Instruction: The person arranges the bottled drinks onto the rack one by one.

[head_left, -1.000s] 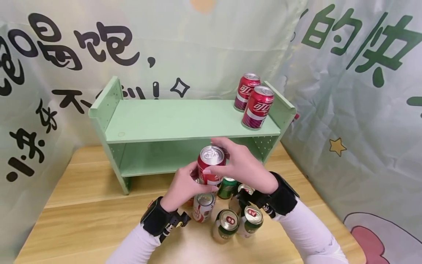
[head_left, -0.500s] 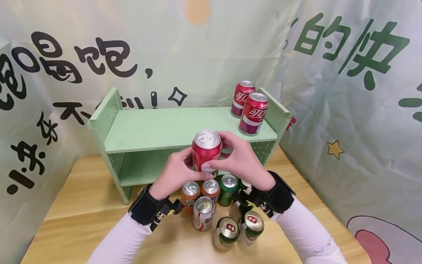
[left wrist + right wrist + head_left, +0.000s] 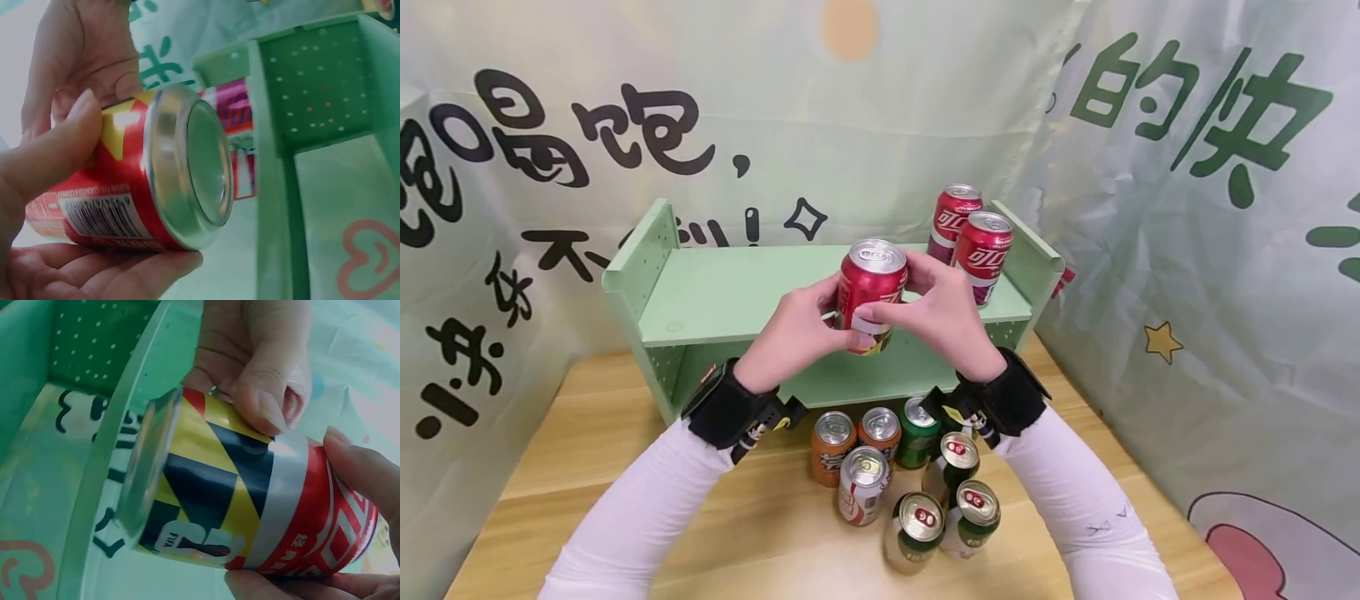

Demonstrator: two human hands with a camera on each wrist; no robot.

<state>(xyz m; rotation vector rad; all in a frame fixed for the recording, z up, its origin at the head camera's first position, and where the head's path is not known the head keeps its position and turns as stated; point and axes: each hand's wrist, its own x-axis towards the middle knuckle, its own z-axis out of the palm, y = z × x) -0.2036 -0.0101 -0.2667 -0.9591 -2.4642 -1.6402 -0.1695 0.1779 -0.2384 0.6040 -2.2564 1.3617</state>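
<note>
Between both hands is a red soda can (image 3: 871,287) with a silver lid, held upright in front of the green shelf unit's (image 3: 730,292) upper board. My left hand (image 3: 801,325) grips its left side, thumb across the front. From the right my right hand (image 3: 943,312) holds it, thumb also on the front. The left wrist view shows the can's silver bottom and a barcode; in the right wrist view the soda can (image 3: 250,487) has a yellow, black and red pattern. Two red cans (image 3: 983,250) stand on the upper board's right end.
Below the hands, several cans stand on the wooden table (image 3: 760,533): two orange cans (image 3: 832,450), a white can (image 3: 862,487), a green can (image 3: 917,433) and several dark green and white cans (image 3: 916,529). Printed cloth (image 3: 880,125) hangs behind the shelf.
Both hands have raised the red soda can from low over the table cans to the height of the upper board. The cans on the table and shelf keep their places.
</note>
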